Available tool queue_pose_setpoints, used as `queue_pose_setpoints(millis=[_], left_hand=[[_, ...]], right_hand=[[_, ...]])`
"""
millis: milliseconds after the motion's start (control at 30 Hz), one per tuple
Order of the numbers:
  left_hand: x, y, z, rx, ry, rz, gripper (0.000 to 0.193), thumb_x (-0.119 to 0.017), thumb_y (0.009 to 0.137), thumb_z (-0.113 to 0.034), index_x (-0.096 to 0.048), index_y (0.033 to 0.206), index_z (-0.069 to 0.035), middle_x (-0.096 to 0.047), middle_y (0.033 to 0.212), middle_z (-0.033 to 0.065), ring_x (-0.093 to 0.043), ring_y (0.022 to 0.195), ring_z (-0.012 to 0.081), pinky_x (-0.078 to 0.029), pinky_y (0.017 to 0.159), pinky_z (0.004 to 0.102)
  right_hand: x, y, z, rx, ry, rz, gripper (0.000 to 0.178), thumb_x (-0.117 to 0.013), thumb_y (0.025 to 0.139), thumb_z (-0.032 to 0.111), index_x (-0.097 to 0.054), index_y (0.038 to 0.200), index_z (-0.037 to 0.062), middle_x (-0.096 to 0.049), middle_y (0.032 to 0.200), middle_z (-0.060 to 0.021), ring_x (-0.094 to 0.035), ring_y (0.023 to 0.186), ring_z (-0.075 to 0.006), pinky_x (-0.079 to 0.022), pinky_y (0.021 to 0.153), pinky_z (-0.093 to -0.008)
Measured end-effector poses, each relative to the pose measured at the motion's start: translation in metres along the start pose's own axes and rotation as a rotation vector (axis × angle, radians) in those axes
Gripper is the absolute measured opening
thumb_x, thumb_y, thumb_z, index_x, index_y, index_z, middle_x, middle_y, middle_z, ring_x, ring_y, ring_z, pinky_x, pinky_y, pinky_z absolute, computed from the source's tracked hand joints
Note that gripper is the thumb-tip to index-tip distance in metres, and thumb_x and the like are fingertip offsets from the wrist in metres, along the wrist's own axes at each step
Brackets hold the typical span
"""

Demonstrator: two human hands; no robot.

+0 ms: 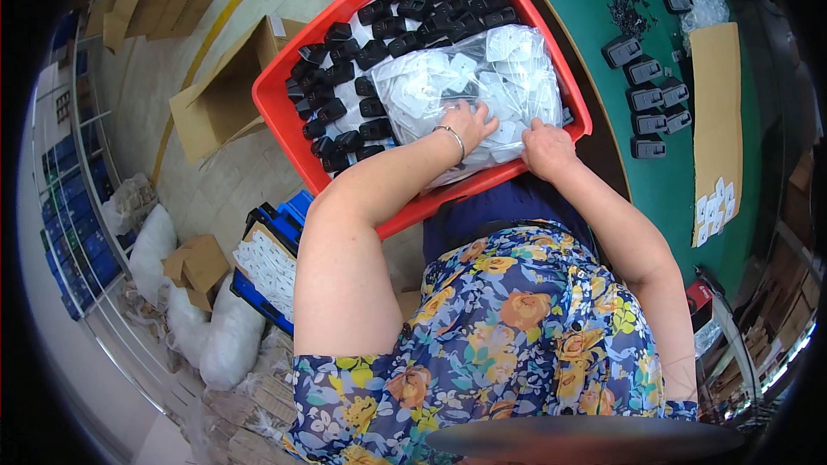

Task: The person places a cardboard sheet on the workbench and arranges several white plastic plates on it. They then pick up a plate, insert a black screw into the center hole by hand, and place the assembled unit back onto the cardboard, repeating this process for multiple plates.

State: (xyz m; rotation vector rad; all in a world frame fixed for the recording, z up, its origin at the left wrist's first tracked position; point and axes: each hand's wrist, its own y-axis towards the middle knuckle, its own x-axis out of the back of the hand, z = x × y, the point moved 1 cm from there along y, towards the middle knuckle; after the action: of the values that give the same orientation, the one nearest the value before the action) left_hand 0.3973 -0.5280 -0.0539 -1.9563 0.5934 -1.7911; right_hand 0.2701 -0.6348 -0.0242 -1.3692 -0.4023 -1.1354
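Note:
A clear plastic bag full of flat white plastic pieces lies in a red plastic bin. My left hand, with a bracelet at the wrist, rests on the middle of the bag. Its fingers are bent but apart, and I see nothing held in them. My right hand is closed on the bag's edge by the bin's near right wall. Many small black plastic housings stand in rows on white sheets in the bin, left of and beyond the bag.
On the right, a green table carries several grey-black devices, a pile of small black parts and a cardboard sheet. Left on the floor are an open carton and a blue crate of white pieces.

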Motion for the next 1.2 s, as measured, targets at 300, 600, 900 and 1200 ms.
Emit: queue_pose_setpoints(millis=[300,600,900,1200], left_hand=[[0.013,0.023,0.029,-0.242,-0.079,0.129,0.030,-0.045,0.079,-0.009,-0.048,0.107,-0.019,-0.049,0.104,0.0171,-0.060,0.086,0.0307,-0.050,0.068,0.0371],[0.030,0.008,0.034,-0.257,-0.355,-0.126,0.047,-0.061,0.066,-0.004,-0.049,0.107,-0.022,-0.052,0.099,0.0114,-0.058,0.082,0.0306,-0.049,0.069,0.0363],[0.048,-0.016,0.044,-0.023,-0.808,-0.495,0.046,-0.071,0.059,-0.009,-0.053,0.100,-0.019,-0.052,0.091,0.0083,-0.057,0.081,0.0285,-0.048,0.069,0.0347],[0.080,-0.040,0.045,0.185,-0.796,-0.683,0.049,-0.073,0.058,-0.007,-0.053,0.103,-0.008,-0.055,0.097,0.0101,-0.054,0.090,0.0262,-0.044,0.078,0.0321]], right_hand=[[0.002,-0.011,-0.011,-0.048,0.122,-0.116,0.015,-0.058,0.071,0.015,-0.059,0.081,0.0034,-0.053,0.088,-0.0143,-0.056,0.081,-0.0285,-0.047,0.070,-0.0384],[-0.002,-0.018,-0.007,-0.004,0.351,-0.100,0.024,-0.060,0.070,0.017,-0.055,0.091,0.0046,-0.047,0.100,-0.0134,-0.053,0.092,-0.0290,-0.046,0.075,-0.0403],[0.003,-0.008,0.019,-0.004,1.016,-0.114,0.072,-0.070,0.065,0.026,-0.033,0.124,0.0088,-0.051,0.104,-0.0165,-0.055,0.086,-0.0340,-0.045,0.074,-0.0392],[0.022,0.002,0.034,-0.035,0.839,-0.398,0.045,-0.055,0.073,0.011,-0.037,0.115,0.0082,-0.059,0.088,-0.0198,-0.057,0.079,-0.0370,-0.045,0.066,-0.0450]])
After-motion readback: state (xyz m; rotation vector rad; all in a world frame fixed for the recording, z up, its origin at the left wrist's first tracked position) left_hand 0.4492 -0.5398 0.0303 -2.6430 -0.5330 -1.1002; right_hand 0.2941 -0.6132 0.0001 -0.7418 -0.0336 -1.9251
